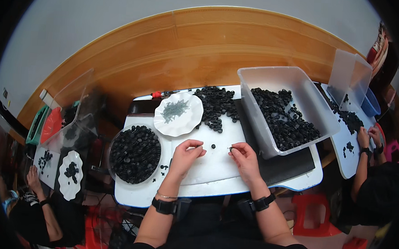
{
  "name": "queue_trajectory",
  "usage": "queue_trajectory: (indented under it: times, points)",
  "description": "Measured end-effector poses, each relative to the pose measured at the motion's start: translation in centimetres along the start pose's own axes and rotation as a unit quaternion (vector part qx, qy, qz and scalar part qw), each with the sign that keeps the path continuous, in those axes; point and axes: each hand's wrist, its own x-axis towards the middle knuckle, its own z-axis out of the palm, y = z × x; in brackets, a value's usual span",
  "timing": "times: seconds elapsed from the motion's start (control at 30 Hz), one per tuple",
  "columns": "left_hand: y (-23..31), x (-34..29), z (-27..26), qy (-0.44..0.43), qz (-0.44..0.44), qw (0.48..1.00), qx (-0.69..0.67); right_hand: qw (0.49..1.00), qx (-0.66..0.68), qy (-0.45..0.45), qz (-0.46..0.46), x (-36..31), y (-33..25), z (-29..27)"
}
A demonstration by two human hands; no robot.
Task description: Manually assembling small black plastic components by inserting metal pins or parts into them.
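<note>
Above the white tabletop (215, 172), my left hand (187, 159) has its thumb and fingertips pinched together; whatever is in them is too small to make out. My right hand (246, 162) is also closed in a pinch, with a tiny dark speck at its fingertips that I cannot name. Between the two hands a single small round black part (213, 146) lies on the table. Just beyond it spreads a loose heap of black ring-like parts (215, 105). A white wavy-edged plate (181, 130) with small pale greenish pieces (175, 111) stands beyond my left hand.
At left stands a clear round tub (112, 158) full of black parts. A large translucent bin (320, 110), partly filled, sits on a black mat (292, 167) at right. People work at both sides: one hand (33, 179) left, others (365, 137) right. Red stools (312, 214) stand below.
</note>
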Motion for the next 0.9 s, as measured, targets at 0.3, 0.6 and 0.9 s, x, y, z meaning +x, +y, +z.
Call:
queue_trajectory:
  times: [0.3,0.6,0.9]
  points:
    - [-0.2,-5.8,-3.3,-0.066,-0.013,0.938,-0.341,0.999,-0.035,-0.020,-0.015,-0.6,-0.7,1.0]
    - [1.0,-7.0,-1.4,-0.110,-0.012,0.917,-0.384,0.942,-0.244,-0.138,-0.185,-5.4,-5.6,8.5]
    - [1.0,-7.2,-0.9,-0.140,-0.008,0.912,-0.386,0.879,-0.341,-0.110,-0.314,-5.8,-5.1,9.6]
